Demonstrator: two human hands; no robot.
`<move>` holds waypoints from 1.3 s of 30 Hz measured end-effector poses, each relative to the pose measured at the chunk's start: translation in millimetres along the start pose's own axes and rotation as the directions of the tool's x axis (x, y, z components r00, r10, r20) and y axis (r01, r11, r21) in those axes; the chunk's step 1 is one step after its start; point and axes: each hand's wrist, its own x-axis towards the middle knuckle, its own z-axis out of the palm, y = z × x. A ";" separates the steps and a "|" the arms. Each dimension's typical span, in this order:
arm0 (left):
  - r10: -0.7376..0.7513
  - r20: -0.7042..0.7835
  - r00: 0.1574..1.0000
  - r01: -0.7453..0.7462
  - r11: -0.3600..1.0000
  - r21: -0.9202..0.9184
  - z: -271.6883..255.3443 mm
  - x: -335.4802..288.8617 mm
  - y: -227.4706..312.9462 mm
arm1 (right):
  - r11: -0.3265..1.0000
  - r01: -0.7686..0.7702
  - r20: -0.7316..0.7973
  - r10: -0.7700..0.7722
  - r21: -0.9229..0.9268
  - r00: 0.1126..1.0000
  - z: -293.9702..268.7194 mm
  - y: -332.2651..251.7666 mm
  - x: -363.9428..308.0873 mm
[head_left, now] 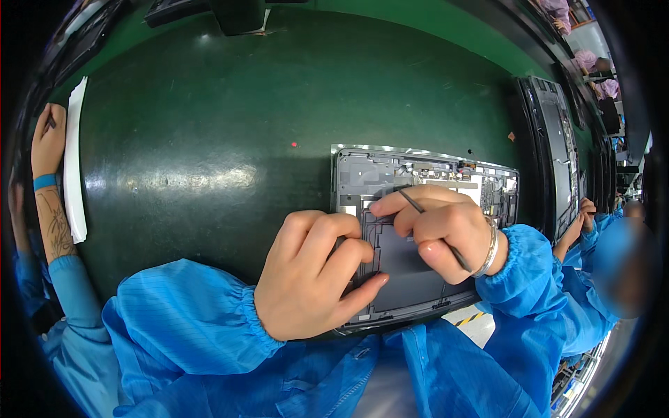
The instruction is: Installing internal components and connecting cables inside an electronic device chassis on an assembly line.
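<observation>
In front of me lies an opened laptop base, its circuit boards showing along the far side and a dark, flat battery-like panel nearer to me. My left hand grips its left edge, fingers bent over the rim and thumb stretched along the near left part. Over the middle is my right hand, closed round a slim black stick-like tool. One end of the tool sticks out past the index finger, the other near the wrist. My index fingertip touches or hovers just above the panel's far left corner.
The laptop rests on a green bench mat. A white strip stands at the left, beside another person's hand. Another opened laptop lies at the right, near a co-worker's hands. A black stand is at the far edge.
</observation>
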 end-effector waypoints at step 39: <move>-0.016 -0.018 1.000 0.017 0.998 0.055 -7.8 45.3 -2.6 | 0.912 0.134 0.040 -0.129 -0.387 0.991 -12.3 -14.7 -28.1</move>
